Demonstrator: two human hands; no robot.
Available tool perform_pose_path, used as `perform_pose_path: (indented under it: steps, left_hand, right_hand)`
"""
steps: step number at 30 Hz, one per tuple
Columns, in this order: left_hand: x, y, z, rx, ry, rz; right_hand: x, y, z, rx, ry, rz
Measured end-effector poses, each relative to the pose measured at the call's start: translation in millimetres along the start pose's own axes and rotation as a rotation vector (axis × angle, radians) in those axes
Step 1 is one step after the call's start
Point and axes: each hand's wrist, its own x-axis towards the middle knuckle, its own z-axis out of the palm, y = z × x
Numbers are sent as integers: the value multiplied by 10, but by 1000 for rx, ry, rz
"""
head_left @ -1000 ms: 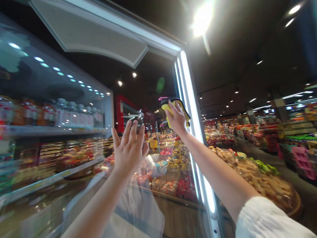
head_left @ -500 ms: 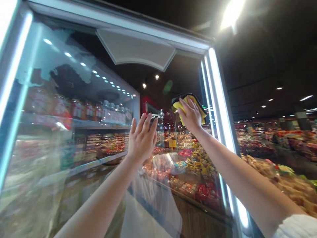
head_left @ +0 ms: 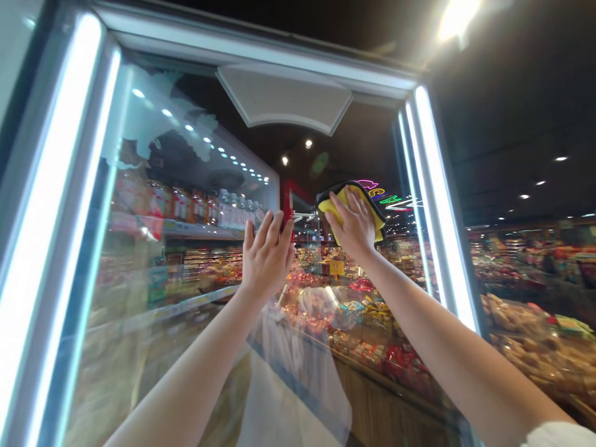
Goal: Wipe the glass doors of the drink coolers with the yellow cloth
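A large glass door (head_left: 195, 347) with a lit frame stands before me. Against its pane my right hand (head_left: 354, 223) presses a yellow cloth with a black edge (head_left: 378, 231), fingers spread over the fabric. To the left and slightly lower, my left hand (head_left: 266, 256) is raised to the glass with its fingers stretched out, holding nothing. The cloth's far side is hidden against the pane. Shelves of bottles (head_left: 180, 203) show in the glass on the left; whether behind it or mirrored is hard to tell.
Bright light strips line the frame's left side (head_left: 51, 223) and right side (head_left: 442, 205). A pale panel (head_left: 284, 93) shows in the upper pane. Heaps of packaged goods (head_left: 535, 347) lie beyond the door at right. Ceiling lights (head_left: 459, 18) hang above.
In my view, the door frame has shifted right while both hands stay nearly in place. My right hand with the cloth is now farther left of the right light strip.
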Motion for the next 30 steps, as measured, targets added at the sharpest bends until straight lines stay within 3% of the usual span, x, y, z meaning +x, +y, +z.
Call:
perform_pose_path:
  steps: [3, 6, 9, 13, 16, 20, 22, 24, 27, 30]
  left_hand:
    - [-52, -66, -46, 4, 0, -33]
    - [-139, -194, -119, 32, -14, -31]
    - [-202, -365, -201, 64, -35, -20]
    - [-253, -572, -310, 82, -49, -48]
    - [-349, -685, -405, 93, -62, -73]
    - [-564, -835, -554, 122, -99, -120]
    - [-656, -916, -618, 140, -116, -131]
    - [-712, -984, -661, 155, -115, -138]
    - [-741, -1043, -683, 159, -104, -150]
    - [-773, -1068, -693, 136, -91, -161]
  right_hand:
    - [-282, -140, -76, 43, -97, -202]
    - [-528, -46, -166, 119, -101, -282]
    - [-358, -83, -79, 143, -18, -155]
    - [98, -591, 170, 110, 40, 37]
    - [43, -957, 217, 117, -58, -115]
    - [-337, -976, 98, 147, -127, -316]
    - [-353, -915, 99, 151, -104, -279]
    - [-203, -955, 183, 150, -57, -169]
    - [87, -1246, 365, 169, 3, -39]
    - [91, -1556, 435, 202, -58, -154]
